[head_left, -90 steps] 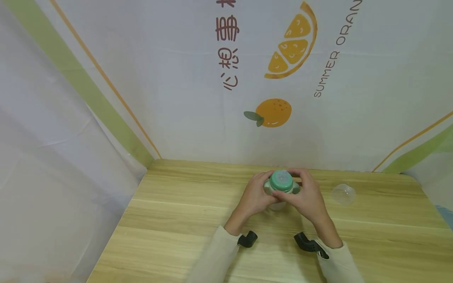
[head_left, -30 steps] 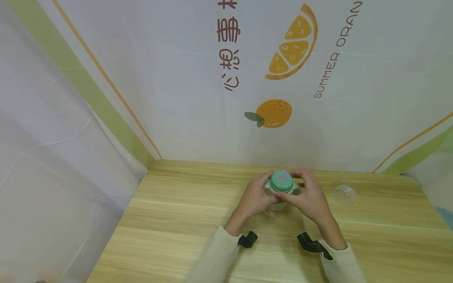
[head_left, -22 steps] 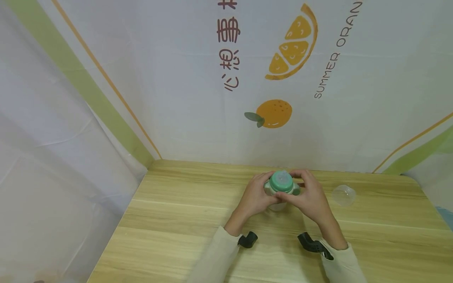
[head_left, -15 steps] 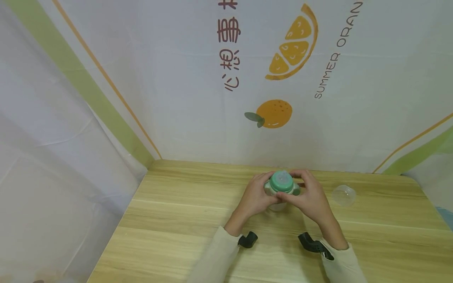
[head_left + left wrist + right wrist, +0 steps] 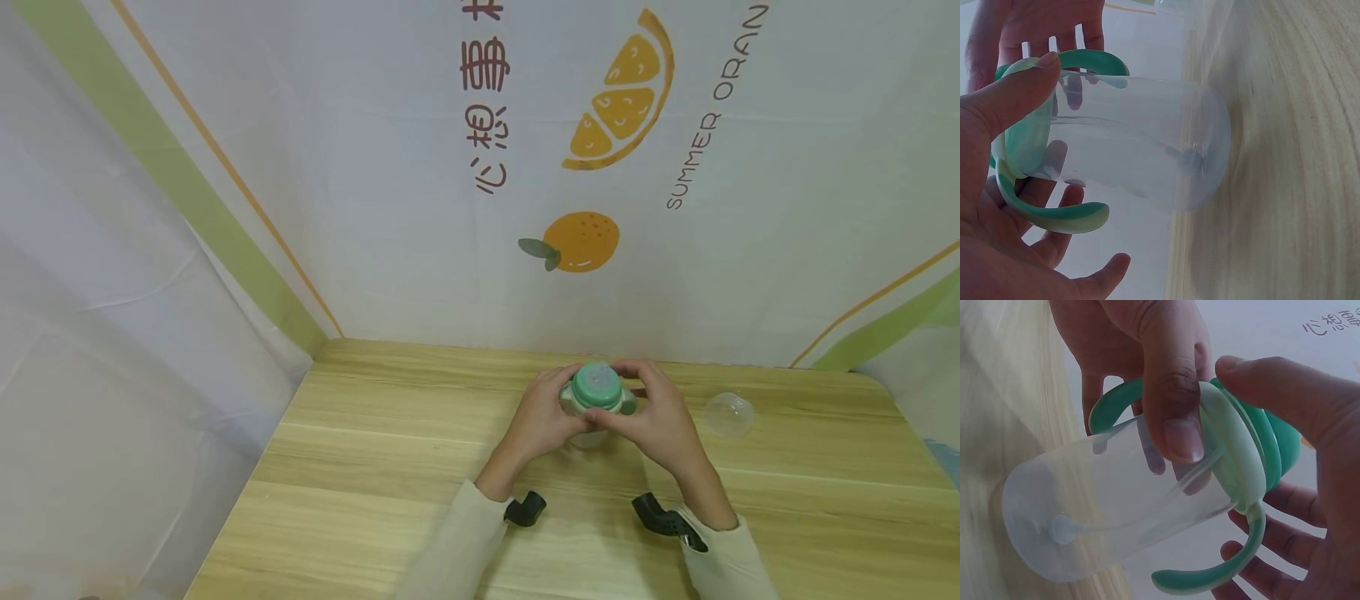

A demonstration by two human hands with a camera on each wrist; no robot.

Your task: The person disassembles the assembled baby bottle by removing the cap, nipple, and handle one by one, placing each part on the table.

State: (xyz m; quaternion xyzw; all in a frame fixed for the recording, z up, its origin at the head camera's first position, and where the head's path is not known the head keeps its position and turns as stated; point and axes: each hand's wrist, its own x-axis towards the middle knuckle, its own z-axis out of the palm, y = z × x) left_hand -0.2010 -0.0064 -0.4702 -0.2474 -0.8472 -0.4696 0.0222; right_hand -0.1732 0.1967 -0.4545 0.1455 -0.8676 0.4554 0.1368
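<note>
A clear sippy cup (image 5: 1104, 500) with a green collar, two curved green handles and an inner straw stands upright between the hands near the table's back edge. Its translucent spout (image 5: 600, 377) faces the head camera. The left hand (image 5: 546, 412) grips the cup from the left, its thumb across the upper body just below the collar, fingers behind. From the other side the right hand (image 5: 651, 417) holds the green collar (image 5: 1260, 437) between thumb and fingers. Whether the base touches the table is hard to tell.
A clear dome-shaped cover (image 5: 729, 414) lies on the wooden table (image 5: 360, 467), to the right of the hands. Behind the table hangs a white printed curtain (image 5: 420, 250). Black wrist-camera mounts (image 5: 660, 515) stick out from the sleeves.
Over three seconds the right hand and forearm shift very slightly to the right, the thumb sliding a little along the collar. The left hand, cup and clear cover stay where they were.
</note>
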